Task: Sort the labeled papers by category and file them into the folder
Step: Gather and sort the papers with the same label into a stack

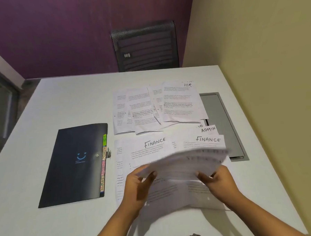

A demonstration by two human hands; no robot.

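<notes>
Sorting barely begun: left hand point(138, 182) and right hand point(215, 179) gripping a blurred sheaf of papers point(186, 163) near the bench's point(60, 97) front edge, folder point(72, 165) shut, nothing filed.

A white rectangular table point(63, 97) is seen before a purple wall point(65, 28) and a cream wall point(264, 40). A black mesh-backed chair point(145, 46) is placed behind it. A grey metal cable hatch point(221, 118) is set in the tabletop.
</notes>
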